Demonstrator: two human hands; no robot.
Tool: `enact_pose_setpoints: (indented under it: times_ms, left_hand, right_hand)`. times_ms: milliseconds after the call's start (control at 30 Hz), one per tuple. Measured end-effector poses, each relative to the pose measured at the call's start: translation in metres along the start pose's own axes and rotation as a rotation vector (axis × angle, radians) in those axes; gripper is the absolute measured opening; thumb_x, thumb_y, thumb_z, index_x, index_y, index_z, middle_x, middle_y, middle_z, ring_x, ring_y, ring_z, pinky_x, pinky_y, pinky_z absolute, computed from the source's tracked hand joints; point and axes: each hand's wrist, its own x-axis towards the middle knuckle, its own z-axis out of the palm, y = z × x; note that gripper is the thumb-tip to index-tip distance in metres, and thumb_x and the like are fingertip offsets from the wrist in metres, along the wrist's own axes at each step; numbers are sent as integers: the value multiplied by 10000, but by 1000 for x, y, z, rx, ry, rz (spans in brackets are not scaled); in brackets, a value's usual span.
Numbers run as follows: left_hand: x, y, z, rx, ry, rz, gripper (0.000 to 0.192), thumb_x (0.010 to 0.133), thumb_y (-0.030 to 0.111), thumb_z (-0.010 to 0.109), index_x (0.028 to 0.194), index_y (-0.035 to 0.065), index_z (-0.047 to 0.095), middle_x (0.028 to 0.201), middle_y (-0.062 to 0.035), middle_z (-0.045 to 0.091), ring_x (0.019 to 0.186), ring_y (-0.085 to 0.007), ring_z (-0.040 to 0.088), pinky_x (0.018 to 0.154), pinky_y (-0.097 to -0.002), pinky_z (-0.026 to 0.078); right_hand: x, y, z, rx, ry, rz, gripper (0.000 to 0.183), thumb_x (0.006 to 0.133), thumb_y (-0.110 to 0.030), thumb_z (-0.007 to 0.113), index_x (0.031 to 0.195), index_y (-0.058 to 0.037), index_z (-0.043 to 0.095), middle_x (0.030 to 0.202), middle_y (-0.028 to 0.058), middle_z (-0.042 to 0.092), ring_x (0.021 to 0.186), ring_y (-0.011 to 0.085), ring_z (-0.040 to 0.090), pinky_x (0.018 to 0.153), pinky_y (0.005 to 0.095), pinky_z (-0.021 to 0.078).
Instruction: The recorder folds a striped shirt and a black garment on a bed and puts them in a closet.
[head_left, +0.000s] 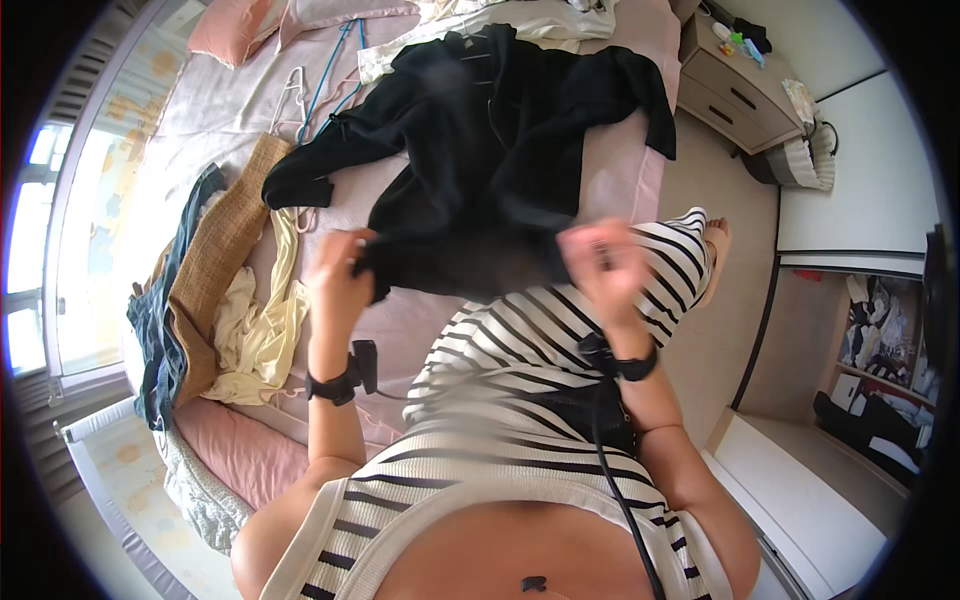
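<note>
A black jacket lies spread on the pink bed sheet, collar at the far side and sleeves out to both sides. What looks like its zipper runs down near the middle. My left hand grips the lower left corner of its hem. At the opposite corner, my right hand holds the hem too, blurred by motion. Between both hands the hem is stretched and also blurred. Black bands with small devices circle both wrists.
Left of the jacket lie a brown knit garment, a dark blue garment and a pale yellow garment. White hangers and a blue hanger rest beyond. A nightstand and an open wardrobe stand right.
</note>
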Motion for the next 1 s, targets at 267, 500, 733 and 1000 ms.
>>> enact_pose_setpoints:
  times_ms: [267, 500, 733, 1000]
  left_hand:
    - [13, 11, -37, 94, 662, 59, 366, 613, -104, 640, 947, 40, 597, 800, -43, 562, 709, -159, 550, 616, -246, 469]
    - [8, 78, 37, -629, -49, 502, 525, 572, -163, 579, 1063, 18, 545, 898, -99, 638, 849, -221, 630, 707, -300, 518]
    - [20, 102, 74, -982, -265, 178, 310, 722, -90, 403, 1008, -28, 508, 789, -85, 562, 677, -135, 531, 642, -242, 446]
    - [14, 100, 74, -965, -335, 524, 446, 569, -50, 458, 999, 20, 364, 883, -127, 443, 760, -184, 414, 734, -280, 349]
  right_hand:
    - [36, -18, -71, -166, 627, -244, 328, 792, 9, 605, 1006, -46, 363, 834, 76, 460, 697, 120, 414, 611, 248, 370]
    - [11, -30, -15, 197, -436, 71, 310, 732, 122, 508, 947, -59, 376, 805, 60, 441, 652, 102, 374, 581, 216, 328]
    - [-10, -37, -4, 343, -364, 107, 366, 712, 81, 557, 1030, 6, 392, 884, 128, 504, 694, 188, 512, 639, 268, 462]
    - [-13, -37, -9, 442, -312, 137, 343, 753, 73, 511, 1042, -26, 356, 942, 86, 418, 803, 131, 430, 720, 240, 407]
